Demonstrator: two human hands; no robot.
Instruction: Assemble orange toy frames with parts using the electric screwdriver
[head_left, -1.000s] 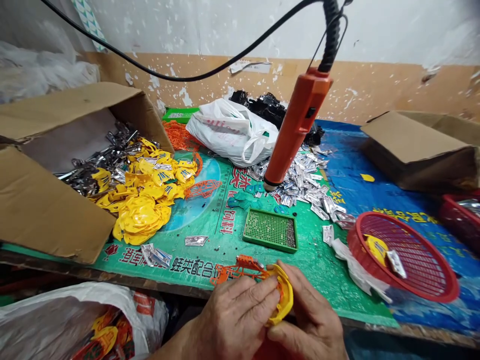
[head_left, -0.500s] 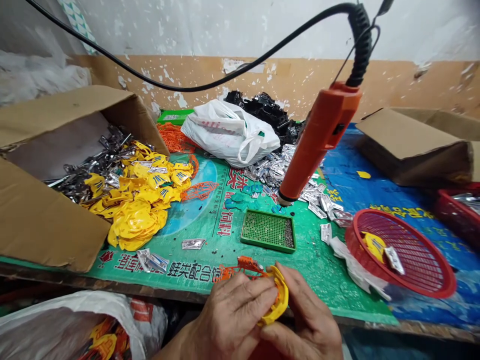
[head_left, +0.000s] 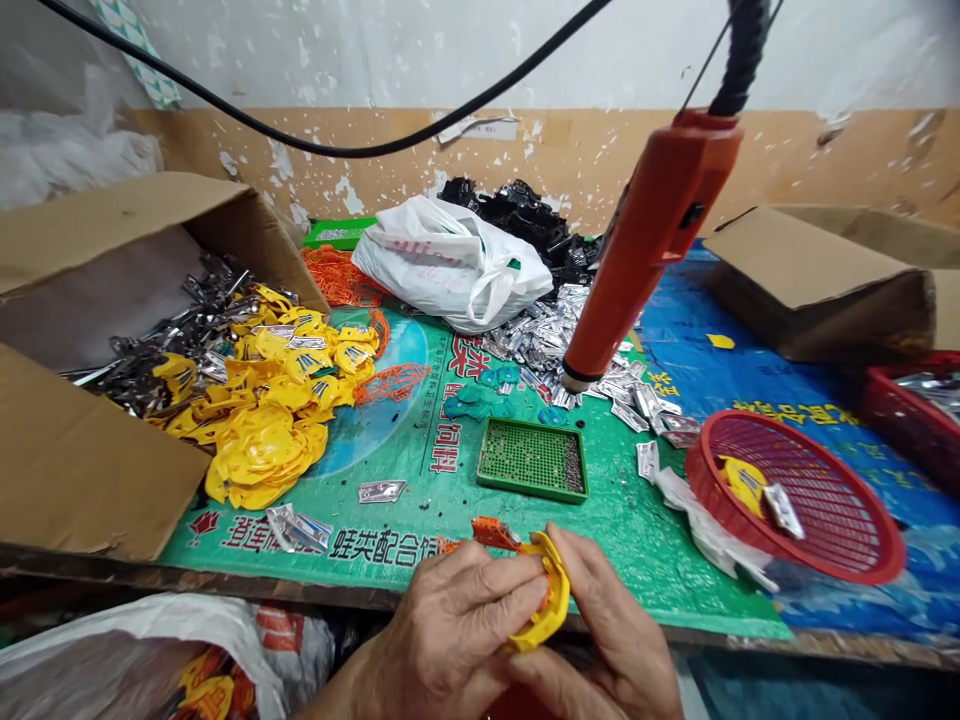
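Close to the table's front edge, my left hand (head_left: 457, 630) and my right hand (head_left: 600, 620) meet around a curved yellow plastic piece (head_left: 553, 600). My left fingers press on its inner side, where bits of orange show. Thumb and fingers of my right hand grip its outer edge. An orange plastic part (head_left: 495, 533) juts out at the upper left of the yellow piece; its lower portion is hidden behind my left fingers. Beyond my hands sits a green perforated tray (head_left: 487, 478) with small screws at its right end. An orange electric screwdriver (head_left: 652, 240) hangs above, right of the tray.
Yellow pieces (head_left: 266, 450) spill from a cardboard box (head_left: 90, 470) on the left. A white plastic bag (head_left: 450, 260) lies at the back beside silver metal plates (head_left: 540, 335). On the right stand a red basket (head_left: 795, 430) and another cardboard box (head_left: 817, 270).
The screwdriver appears slightly farther right and higher in view. My hands and the yellow piece have shifted a little left, with the grip about the same.
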